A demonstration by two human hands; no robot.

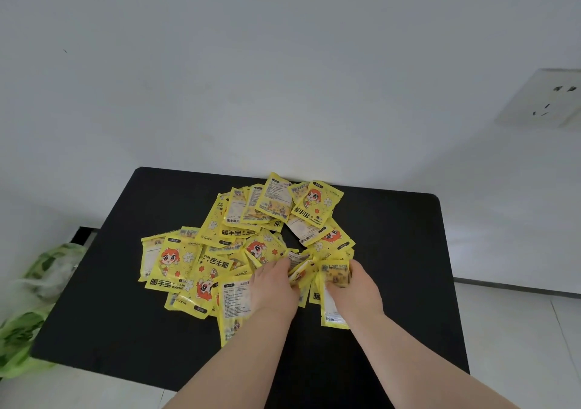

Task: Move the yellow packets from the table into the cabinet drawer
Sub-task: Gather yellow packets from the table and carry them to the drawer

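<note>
Dozens of packets (pixel 176 264) are lying heaped on the black counter (pixel 393 251), overlapping and hiding one another. Blur is smearing the left hand (pixel 273 286) where it is meeting them, so its grip cannot be told. A green bag (pixel 31 298) is slumping beside the counter's left edge; a socket (pixel 540 98) is sitting on the wall (pixel 283 62). The right hand (pixel 358 286) is curling round packets at the heap's near edge, the rest spreading beyond both hands.

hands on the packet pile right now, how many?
2. Left hand grips yellow packets at the pile's front centre; right hand grips a bunch at its front right. Neither is hidden.
</note>
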